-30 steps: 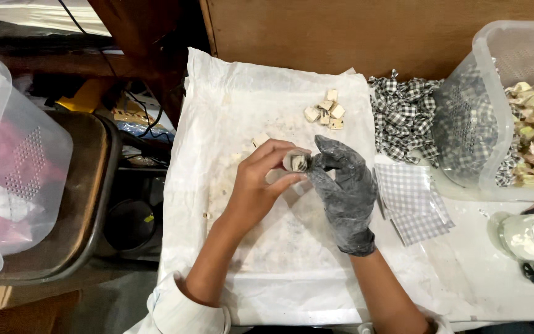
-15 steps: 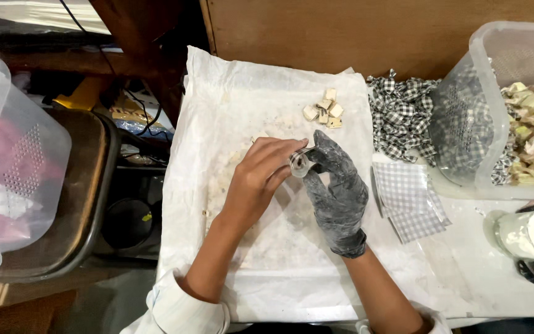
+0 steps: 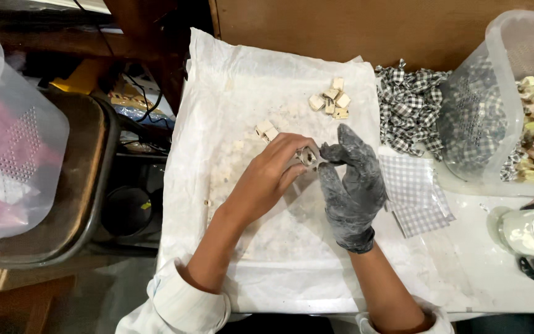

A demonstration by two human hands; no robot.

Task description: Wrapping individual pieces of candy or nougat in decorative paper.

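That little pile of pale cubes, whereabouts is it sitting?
The pile of pale cubes lies on the white sheet, toward its far right edge, just left of the checkered wrappers and beyond the gloved right hand.

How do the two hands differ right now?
The left hand is bare; the right hand wears a dark grey glove. The left hand curls its fingers round the small wrapped piece, while the right hand pinches the piece's end with its fingertips. Both hands meet at that piece, above the white paper sheet.
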